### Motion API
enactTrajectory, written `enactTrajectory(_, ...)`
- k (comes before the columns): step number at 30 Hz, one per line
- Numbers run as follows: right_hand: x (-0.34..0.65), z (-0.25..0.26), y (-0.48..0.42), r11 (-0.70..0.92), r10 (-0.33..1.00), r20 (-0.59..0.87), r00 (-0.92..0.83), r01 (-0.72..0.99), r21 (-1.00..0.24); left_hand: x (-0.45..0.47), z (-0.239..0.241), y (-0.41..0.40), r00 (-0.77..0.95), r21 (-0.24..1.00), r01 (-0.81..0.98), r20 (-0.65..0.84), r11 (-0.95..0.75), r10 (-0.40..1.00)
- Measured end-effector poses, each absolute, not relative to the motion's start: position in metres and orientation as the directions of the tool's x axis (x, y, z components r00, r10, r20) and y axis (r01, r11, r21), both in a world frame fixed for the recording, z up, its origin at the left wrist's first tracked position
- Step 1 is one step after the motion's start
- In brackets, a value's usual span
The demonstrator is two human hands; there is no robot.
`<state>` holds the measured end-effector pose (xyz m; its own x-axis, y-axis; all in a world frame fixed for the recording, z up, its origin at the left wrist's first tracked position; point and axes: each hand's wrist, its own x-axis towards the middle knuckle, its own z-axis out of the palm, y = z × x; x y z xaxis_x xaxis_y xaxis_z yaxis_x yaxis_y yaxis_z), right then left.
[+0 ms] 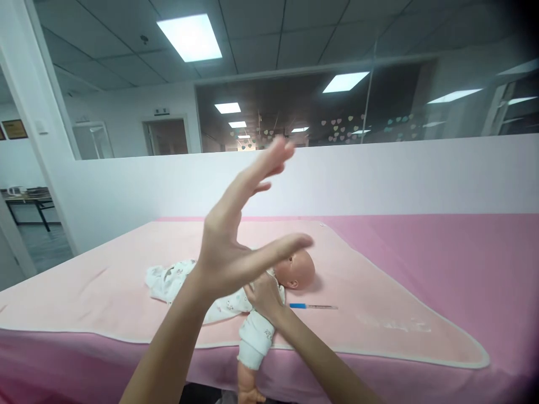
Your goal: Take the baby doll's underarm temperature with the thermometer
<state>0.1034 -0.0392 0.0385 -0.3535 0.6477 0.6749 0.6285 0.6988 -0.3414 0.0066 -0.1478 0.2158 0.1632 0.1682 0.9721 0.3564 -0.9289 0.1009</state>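
A baby doll (301, 270) in a white patterned suit lies on its back on a pale pink blanket (379, 292), head to the right. One of its arms hangs over the near table edge. My left hand (236, 241) is raised in the air above the doll, open, fingers stretched out and thumb spread. It holds nothing. My right hand (263, 297) rests on the doll's chest near the collar, fingers curled into the clothing and partly hidden behind my left hand. A thin thermometer (314, 306) with a blue end lies on the blanket just right of the doll.
The blanket lies on a table under a darker pink cover (463, 252). A white partition wall (400, 179) topped with glass runs close behind it. At far left an opening shows a dark table (29, 202) in another room.
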Motion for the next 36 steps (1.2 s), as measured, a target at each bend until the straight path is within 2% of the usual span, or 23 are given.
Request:
enactTrajectory(3,0.132,0.026,-0.054,0.675,0.630,0.715,-0.302,0.668,-0.313,0.007,0.198,-0.102,0.202,0.178,0.340,0.945,-0.923,0.257)
enactTrajectory(5,0.160,0.019,-0.060,0.654,0.649,0.695,-0.310,0.694,-0.301,0.004,0.167,-0.059,0.184,0.312,0.383,0.897,-0.869,0.403)
enactTrajectory(7,0.191,0.016,-0.063,0.583,0.710,0.645,-0.283,0.750,-0.312,0.002,0.127,-0.013,0.180,0.473,0.404,0.799,-0.783,0.575)
enactTrajectory(11,0.247,0.015,-0.058,0.316,0.839,0.530,-0.119,0.901,-0.298,-0.001,0.055,0.051,0.109,0.744,0.441,0.510,-0.501,0.853)
enactTrajectory(13,0.265,0.013,-0.057,0.246,0.894,0.437,-0.099,0.924,-0.292,-0.004,0.037,0.065,0.138,0.774,0.427,0.454,-0.467,0.880)
enactTrajectory(15,0.275,0.010,-0.060,0.265,0.915,0.378,-0.137,0.914,-0.308,-0.008,0.030,0.070,0.158,0.817,0.357,0.424,-0.452,0.892)
enactTrajectory(19,0.279,0.008,-0.069,0.365,0.896,0.397,-0.201,0.841,-0.398,-0.014,0.028,0.068,0.148,0.902,0.186,0.365,-0.389,0.919)
enactTrajectory(23,0.278,0.009,-0.075,0.371,0.905,0.383,-0.187,0.787,-0.492,-0.014,0.029,0.062,0.104,0.922,0.096,0.365,-0.375,0.925)
enactTrajectory(30,0.281,0.011,-0.076,0.364,0.925,0.338,-0.176,0.669,-0.647,-0.012,0.035,0.049,0.113,0.924,0.102,0.358,-0.369,0.927)
enactTrajectory(36,0.280,0.013,-0.076,0.330,0.932,0.344,-0.116,0.665,-0.670,-0.013,0.033,0.046,0.085,0.892,0.144,0.420,-0.428,0.904)
